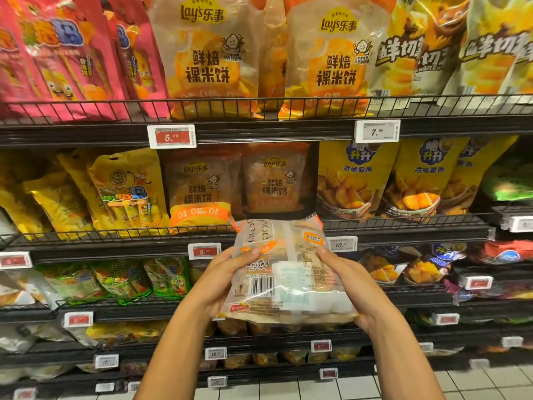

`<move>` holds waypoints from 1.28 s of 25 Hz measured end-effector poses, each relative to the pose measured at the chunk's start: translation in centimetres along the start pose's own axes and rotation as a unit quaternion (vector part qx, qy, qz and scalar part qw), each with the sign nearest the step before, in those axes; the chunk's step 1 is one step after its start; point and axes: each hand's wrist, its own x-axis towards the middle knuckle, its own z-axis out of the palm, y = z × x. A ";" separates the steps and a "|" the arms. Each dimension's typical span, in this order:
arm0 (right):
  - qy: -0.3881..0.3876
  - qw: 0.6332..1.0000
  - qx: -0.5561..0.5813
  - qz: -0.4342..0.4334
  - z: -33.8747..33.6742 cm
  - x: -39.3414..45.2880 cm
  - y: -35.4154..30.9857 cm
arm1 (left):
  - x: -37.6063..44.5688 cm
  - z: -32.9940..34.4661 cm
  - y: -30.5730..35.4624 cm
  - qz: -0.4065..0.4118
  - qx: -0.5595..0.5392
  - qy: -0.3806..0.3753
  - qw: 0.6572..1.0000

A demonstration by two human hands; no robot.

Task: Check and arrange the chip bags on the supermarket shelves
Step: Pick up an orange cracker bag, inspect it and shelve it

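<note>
Now the left hand (pixel 227 280) and right hand (pixel 350 287) grip a clear snack bag (pixel 284 272), barcode side up, before a shelf (pixel 259 230) holding matching bags (pixel 199 189).

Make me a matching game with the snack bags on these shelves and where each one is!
Things:
1. clear orange-trimmed bag with a barcode
2. pink cartoon bags
3. yellow potato-wedge bags
4. green bags

Places:
A. top shelf, far left
B. held in both hands, left hand and right hand
C. third shelf down, left
D. second shelf down, right of the middle

Pairs: 1-B, 2-A, 3-D, 4-C
</note>
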 end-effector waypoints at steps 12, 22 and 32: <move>0.132 0.964 -0.200 -0.115 1.8 0.6 0.3 | 0.3 1.0 -0.4 0.140 0.191 0.104 0.966; -0.054 0.988 -0.099 -0.103 3.8 0.6 1.2 | -0.3 2.2 0.5 0.088 0.263 0.010 0.961; -0.112 0.991 -0.008 -0.066 3.7 1.3 0.9 | 0.3 -2.5 1.7 0.133 0.251 0.132 0.950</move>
